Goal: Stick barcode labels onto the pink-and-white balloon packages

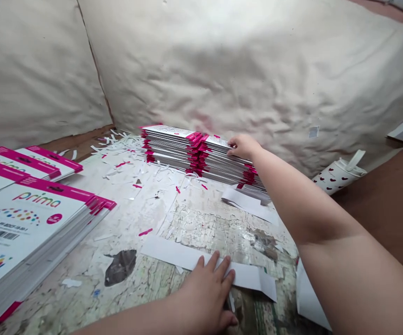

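Observation:
My left hand [210,293] lies flat with its fingers spread, pressing on a white paper strip [173,253] whose right end is folded up. Farther back, my right hand [245,147] reaches to the top of the right-hand stack of packets [222,160], white with pink ends. Its fingers are curled and pinch the edge of the top printed packet [218,139]; the far fingers are partly hidden. A matching stack of packets [170,144] stands against it on the left. Another folded white strip [245,202] lies in front of the right-hand stack.
Tall piles of pink-headed "prima" packets [44,218] fill the left side. Paper shreds [117,142] and pink scraps litter the worn tabletop [201,218]. A white heart-patterned tumbler [337,177] leans at the right. A paper-covered wall [201,70] closes off the back.

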`<state>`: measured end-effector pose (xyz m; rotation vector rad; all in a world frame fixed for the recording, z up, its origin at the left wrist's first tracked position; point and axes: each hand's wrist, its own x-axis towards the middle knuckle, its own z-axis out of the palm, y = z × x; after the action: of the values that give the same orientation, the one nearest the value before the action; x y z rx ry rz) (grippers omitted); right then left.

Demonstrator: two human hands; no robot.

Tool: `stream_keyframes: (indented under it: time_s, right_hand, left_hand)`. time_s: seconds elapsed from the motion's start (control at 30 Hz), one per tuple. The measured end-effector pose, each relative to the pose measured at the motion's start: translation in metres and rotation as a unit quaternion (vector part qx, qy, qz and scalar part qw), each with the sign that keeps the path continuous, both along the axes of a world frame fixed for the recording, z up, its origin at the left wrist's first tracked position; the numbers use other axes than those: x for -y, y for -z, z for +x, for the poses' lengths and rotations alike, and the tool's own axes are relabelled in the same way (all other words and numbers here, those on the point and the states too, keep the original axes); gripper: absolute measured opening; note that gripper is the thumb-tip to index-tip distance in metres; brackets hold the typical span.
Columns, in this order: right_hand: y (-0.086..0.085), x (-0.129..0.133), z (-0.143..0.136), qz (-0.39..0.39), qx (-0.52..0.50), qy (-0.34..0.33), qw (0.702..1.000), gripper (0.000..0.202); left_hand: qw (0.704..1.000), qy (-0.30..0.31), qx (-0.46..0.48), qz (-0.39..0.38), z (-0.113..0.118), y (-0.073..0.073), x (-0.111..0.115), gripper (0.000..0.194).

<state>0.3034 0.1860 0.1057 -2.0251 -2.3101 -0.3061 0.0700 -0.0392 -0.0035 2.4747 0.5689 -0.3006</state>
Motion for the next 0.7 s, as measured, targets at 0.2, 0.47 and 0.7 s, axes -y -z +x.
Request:
stream_keyframes:
  time_s: [0.2,0.47,0.7]
  right_hand:
    - [-0.007,0.002,-0.001,0.005,0.014,0.0,1.0,0.03]
    - [0.011,0.02,-0.023,0.086,0.042,0.057,0.994,0.034]
    - [-0.02,0.137,-0.024,0.291,-0.046,-0.162,0.942,0.032]
  left_hand:
    - [1.0,0.01,0.016,-0.001,-0.014,-0.022,-0.005,0.07]
    - [0.997,-0.003,0.048,0.062,-0.011,0.009,0.007,0.056]
    - [0.876,-0.283,0.296,-0.255,-0.031,-0.007,-0.047,0.036]
